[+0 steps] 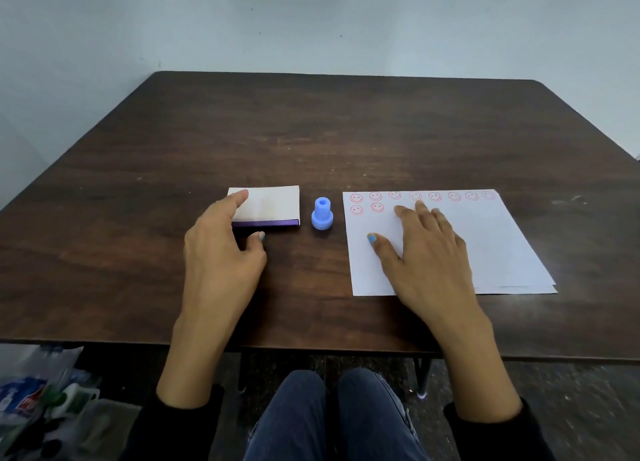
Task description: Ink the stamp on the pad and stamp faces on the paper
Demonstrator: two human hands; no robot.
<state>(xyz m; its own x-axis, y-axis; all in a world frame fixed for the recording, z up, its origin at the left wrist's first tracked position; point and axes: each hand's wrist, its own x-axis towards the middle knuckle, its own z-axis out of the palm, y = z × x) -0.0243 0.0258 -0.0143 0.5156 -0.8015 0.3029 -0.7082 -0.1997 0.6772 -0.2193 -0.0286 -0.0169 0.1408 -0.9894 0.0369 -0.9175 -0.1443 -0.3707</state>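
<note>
Blue stamp [322,215] stands untouched between ink pad box and paper

Dark wood desk [311,131] carries all three in a row: the closed pad box [268,207] at 9 o'clock of the stamp, the paper [491,249] at 3 o'clock, ten red faces along its far edge, the second row just begun. Left hand [221,253] cups the box's near-left corner, fingers spread, clamped on nothing; right hand [427,253] lies flat on the sheet, grip apart and empty. My guess is we are between stamps, with the box yet to be opened. Next calls for uncovering the pad, taking the stamp upright, then pressing it beside the second face at 3 o'clock
</note>
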